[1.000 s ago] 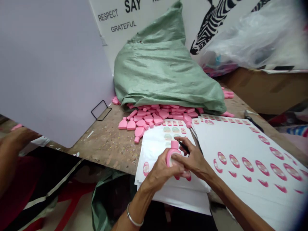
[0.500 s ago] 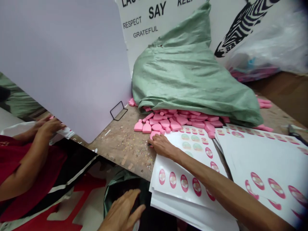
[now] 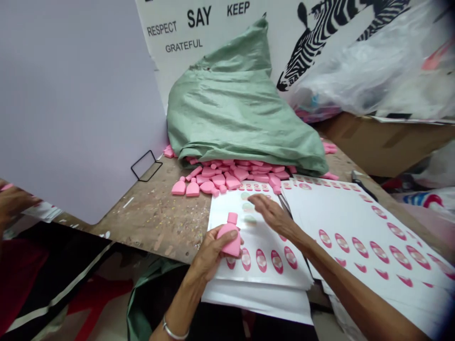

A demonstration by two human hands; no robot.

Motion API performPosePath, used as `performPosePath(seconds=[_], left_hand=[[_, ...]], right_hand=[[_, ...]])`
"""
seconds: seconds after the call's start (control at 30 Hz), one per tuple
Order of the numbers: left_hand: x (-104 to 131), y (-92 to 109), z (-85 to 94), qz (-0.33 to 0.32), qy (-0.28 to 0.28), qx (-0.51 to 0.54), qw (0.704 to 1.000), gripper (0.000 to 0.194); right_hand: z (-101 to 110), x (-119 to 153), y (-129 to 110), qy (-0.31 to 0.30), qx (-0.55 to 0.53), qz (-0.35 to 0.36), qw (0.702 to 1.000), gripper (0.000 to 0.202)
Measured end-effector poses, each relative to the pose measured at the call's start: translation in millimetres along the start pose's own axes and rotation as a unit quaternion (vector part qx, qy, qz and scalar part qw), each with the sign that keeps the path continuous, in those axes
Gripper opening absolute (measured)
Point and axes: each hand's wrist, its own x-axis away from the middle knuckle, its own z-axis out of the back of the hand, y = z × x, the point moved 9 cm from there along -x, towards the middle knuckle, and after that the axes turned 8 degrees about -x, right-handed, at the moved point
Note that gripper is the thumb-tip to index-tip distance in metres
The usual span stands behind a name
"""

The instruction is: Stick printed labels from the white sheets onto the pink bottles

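A small pink bottle-shaped piece is held in my left hand, its cap end pointing up and my thumb across its front. It is above the near part of a white sticker sheet. My right hand hovers over the same sheet with its fingers stretched toward the pale green round stickers; nothing shows in it. Pink oval stickers run in a row along the sheet's near side. Behind the sheet lies a heap of more pink bottle-shaped pieces.
A big green sack rests over the heap against the wall. At left stands a pale panel near a black wire stand. More sticker sheets and a dark-handled tool lie right. A co-worker's hand shows far left.
The pink bottle-shaped piece has passed from the pile's edge into my left hand, which rose from below the table edge. My right hand has moved right onto the stickers. The view has turned right.
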Motion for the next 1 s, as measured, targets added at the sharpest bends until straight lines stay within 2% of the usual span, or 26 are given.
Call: performPosePath(seconds=[0.07, 0.17, 0.27, 0.37, 0.67, 1.0], left_hand=[[-14, 1, 0.9, -0.018, 0.051, 0.003, 0.999, 0.034], [-39, 12, -0.9, -0.062, 0.106, -0.046, 0.991, 0.035], [-60, 20, -8.2, -0.082, 0.126, -0.103, 0.983, 0.037], [-68, 17, -15.2, -0.08, 0.121, -0.124, 0.982, 0.04], [-56, 2, -18.4, -0.06, 0.093, -0.164, 0.98, 0.047], [-60, 0, -17.5, -0.072, 0.087, -0.184, 0.976, 0.046]], right_hand=[[18, 0, 32, 0.083, 0.091, -0.016, 0.992, 0.033], [20, -2, 55, 0.112, 0.144, -0.004, 0.983, 0.021], [12, -1, 54, 0.109, 0.176, 0.028, 0.978, 0.016], [8, 3, 47, 0.101, 0.192, 0.044, 0.975, 0.016], [-1, 26, 43, 0.077, 0.244, 0.077, 0.964, 0.017], [3, 20, 43, 0.104, 0.194, 0.027, 0.975, 0.016]])
